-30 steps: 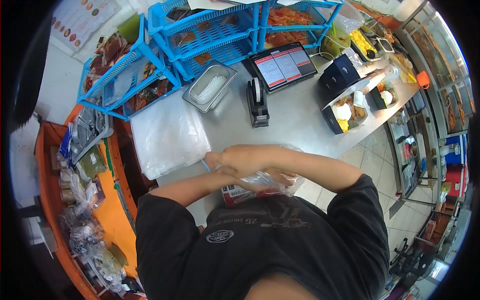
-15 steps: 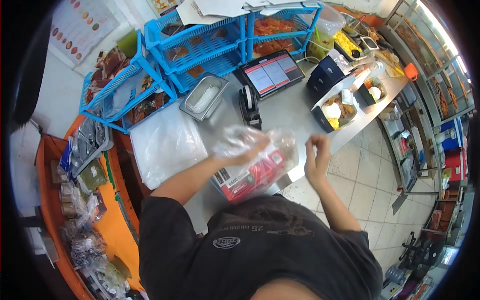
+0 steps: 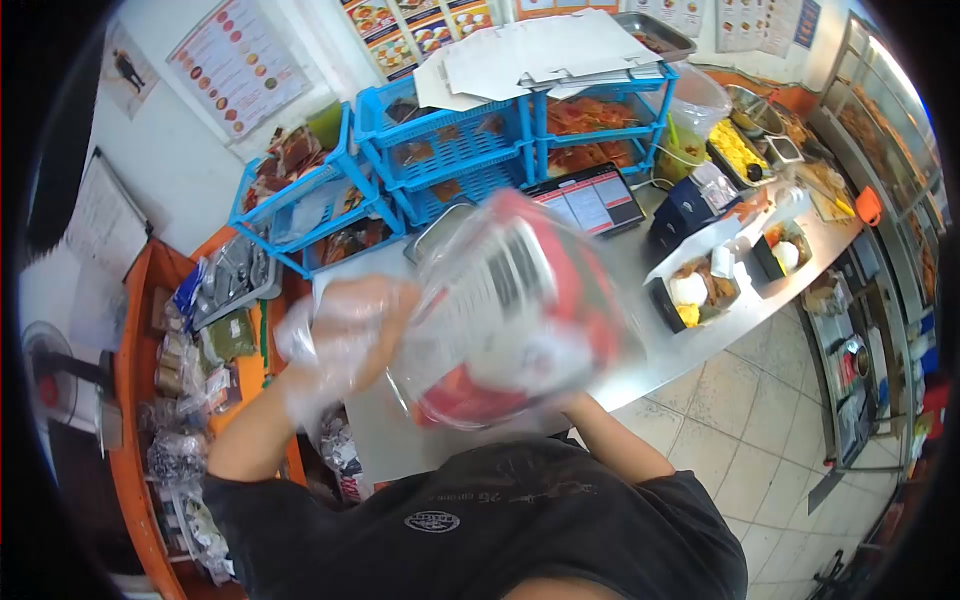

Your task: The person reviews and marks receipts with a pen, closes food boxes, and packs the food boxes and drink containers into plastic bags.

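A clear plastic bag with a red, white and black printed package inside is held up in front of my chest, tilted and blurred by motion. My left hand is closed on the gathered plastic at the bag's left side, and some of the film hangs over the wrist. Behind the lower right of the package goes my right forearm; the hand itself is hidden there, so its fingers do not show. Below the bag lies the steel counter.
Blue stacked baskets with packets stand along the back, papers on top. A tablet is behind the bag. Open food boxes sit at the counter's right. On the left is an orange shelf with packaging.
The bag with its package has risen from the counter's front edge and turned. My left hand has moved left with the plastic; my right hand, earlier visible beside the bag, has gone behind it.
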Motion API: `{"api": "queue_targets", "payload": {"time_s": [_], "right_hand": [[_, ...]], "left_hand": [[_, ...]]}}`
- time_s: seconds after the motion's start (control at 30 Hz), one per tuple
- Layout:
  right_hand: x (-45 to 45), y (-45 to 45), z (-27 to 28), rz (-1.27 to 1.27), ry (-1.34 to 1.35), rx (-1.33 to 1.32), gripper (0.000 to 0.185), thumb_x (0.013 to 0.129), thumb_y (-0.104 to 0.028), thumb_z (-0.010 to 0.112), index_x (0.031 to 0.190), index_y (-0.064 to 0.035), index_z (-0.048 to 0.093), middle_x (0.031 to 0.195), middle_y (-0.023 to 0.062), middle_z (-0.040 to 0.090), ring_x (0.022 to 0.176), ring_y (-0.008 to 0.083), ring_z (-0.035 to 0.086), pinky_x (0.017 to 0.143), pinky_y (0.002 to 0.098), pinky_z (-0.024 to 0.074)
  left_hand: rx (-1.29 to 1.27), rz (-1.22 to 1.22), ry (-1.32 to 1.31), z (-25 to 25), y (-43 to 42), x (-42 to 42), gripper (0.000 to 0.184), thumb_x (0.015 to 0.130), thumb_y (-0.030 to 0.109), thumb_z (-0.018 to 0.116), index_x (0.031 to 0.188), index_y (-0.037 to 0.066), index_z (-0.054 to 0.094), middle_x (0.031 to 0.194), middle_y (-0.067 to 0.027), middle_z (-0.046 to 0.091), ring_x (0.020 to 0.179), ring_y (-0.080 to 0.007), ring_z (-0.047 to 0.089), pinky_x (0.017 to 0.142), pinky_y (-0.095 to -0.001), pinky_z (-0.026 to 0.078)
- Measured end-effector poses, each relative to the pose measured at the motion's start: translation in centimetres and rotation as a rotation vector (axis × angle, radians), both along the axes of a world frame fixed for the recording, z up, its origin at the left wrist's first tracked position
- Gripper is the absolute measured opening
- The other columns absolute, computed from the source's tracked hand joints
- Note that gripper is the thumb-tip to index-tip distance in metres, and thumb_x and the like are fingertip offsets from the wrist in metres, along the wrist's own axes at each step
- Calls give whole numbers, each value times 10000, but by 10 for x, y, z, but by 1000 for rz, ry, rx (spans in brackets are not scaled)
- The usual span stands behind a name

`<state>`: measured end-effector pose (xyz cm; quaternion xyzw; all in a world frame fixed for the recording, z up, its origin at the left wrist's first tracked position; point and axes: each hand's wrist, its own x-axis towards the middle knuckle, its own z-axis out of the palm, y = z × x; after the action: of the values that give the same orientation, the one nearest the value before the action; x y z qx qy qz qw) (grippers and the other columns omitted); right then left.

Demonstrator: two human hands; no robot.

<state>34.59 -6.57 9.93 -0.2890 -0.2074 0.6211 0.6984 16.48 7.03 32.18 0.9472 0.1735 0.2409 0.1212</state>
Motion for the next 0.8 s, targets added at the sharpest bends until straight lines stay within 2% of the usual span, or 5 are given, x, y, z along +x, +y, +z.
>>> {"api": "queue_targets", "payload": {"time_s": [0.13, 0.27, 0.33, 0.53, 0.8], "right_hand": [[-42, 13, 18, 340, 47, -321, 714, 937, -623, 325, 1318, -33, 456, 1269, 149, 525, 1168, 221, 518, 959, 404, 460], [-9, 49, -16, 731, -411, -148, 553, 978, -484, 409, 1050, 23, 616, 804, 147, 655, 660, 191, 629, 573, 286, 516], [34, 72, -35, 108, -782, -46, 401, 995, -361, 441, 958, 0, 612, 558, 57, 574, 483, 156, 576, 444, 264, 469], [195, 179, -81, -681, -1870, -393, 366, 887, -259, 566, 1204, -80, 597, 1341, 251, 455, 1267, 453, 343, 1039, 530, 280], [212, 161, -88, -640, -2061, -227, 267, 851, -196, 590, 1038, -26, 677, 1312, 275, 458, 1270, 495, 311, 1054, 514, 286]], "left_hand": [[171, 11, -8, -15, -14, -36, 166, 784, 77, 632, 654, 45, 535, 589, -92, 455, 519, -271, 478, 482, -365, 389], [110, 275, -234, -55, -38, -61, 229, 859, 117, 570, 660, 11, 527, 607, -120, 465, 572, -286, 487, 537, -382, 403], [-42, 663, -425, -100, -58, -72, 282, 896, 157, 541, 663, -1, 529, 612, -134, 478, 601, -289, 501, 564, -389, 409], [-249, 1115, -331, -112, -85, -33, 276, 958, 252, 506, 847, 25, 616, 641, -99, 567, 611, -214, 558, 536, -373, 414], [-617, 862, -280, -175, -91, 37, 218, 915, 156, 562, 746, 34, 627, 674, -114, 601, 549, -249, 563, 508, -370, 429]]}}
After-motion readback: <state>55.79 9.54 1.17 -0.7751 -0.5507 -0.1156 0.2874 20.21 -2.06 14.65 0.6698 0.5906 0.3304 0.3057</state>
